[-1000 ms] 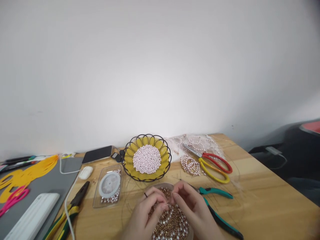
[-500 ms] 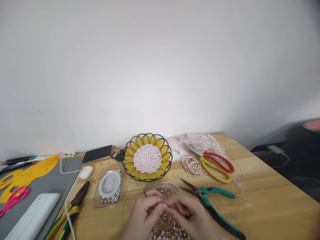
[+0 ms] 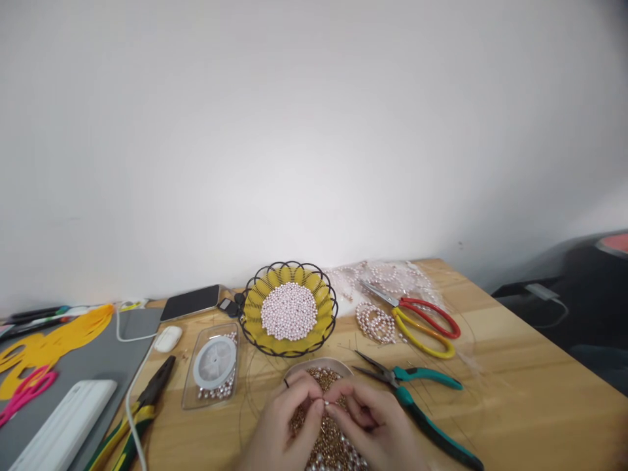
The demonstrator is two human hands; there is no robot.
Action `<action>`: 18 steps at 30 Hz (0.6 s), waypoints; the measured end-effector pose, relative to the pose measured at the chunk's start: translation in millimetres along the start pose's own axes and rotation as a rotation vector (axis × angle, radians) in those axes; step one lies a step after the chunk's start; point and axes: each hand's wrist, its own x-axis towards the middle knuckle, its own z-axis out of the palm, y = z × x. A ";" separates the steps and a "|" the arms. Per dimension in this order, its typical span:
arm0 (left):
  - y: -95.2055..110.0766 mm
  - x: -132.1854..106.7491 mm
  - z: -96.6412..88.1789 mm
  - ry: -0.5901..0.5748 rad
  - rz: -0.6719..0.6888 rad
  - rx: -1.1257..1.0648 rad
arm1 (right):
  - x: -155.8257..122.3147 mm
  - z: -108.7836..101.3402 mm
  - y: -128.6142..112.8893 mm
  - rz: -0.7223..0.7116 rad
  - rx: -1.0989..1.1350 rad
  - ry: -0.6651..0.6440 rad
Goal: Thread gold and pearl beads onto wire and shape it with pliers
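Both my hands meet over a shallow bowl [image 3: 318, 364] filled with gold and white beads at the table's near edge. My left hand [image 3: 287, 425] pinches its thumb and forefinger together, a dark ring on one finger. My right hand [image 3: 375, 422] pinches too, its fingertips almost touching the left ones around a tiny pale bead [image 3: 326, 405]. A thin clear thread seems to run between them, too fine to be sure.
A black wire basket [image 3: 289, 307] with a yellow liner holds pink pearls. Teal pliers [image 3: 417, 405], red-and-yellow scissors [image 3: 417, 317], pearl strands [image 3: 375, 322], a clear box with a thread spool [image 3: 213, 363], black-yellow pliers [image 3: 135, 412], a phone [image 3: 191, 302] and a grey mat [image 3: 93, 366] lie around.
My right hand has dropped lower and drawn closer to the left, uncovering the tip of the teal pliers. Both hands' fingertips now pinch together over the bead bowl.
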 end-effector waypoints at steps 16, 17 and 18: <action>-7.8 -2.6 2.5 -0.003 -0.040 0.004 | 6.0 -6.9 -9.7 -0.005 -0.034 -0.036; -6.3 -1.9 2.3 -0.001 -0.032 0.004 | 5.1 -6.5 -7.9 -0.011 -0.039 -0.035; -4.7 -1.2 2.1 0.001 -0.026 0.003 | 4.1 -6.1 -5.9 -0.018 -0.044 -0.034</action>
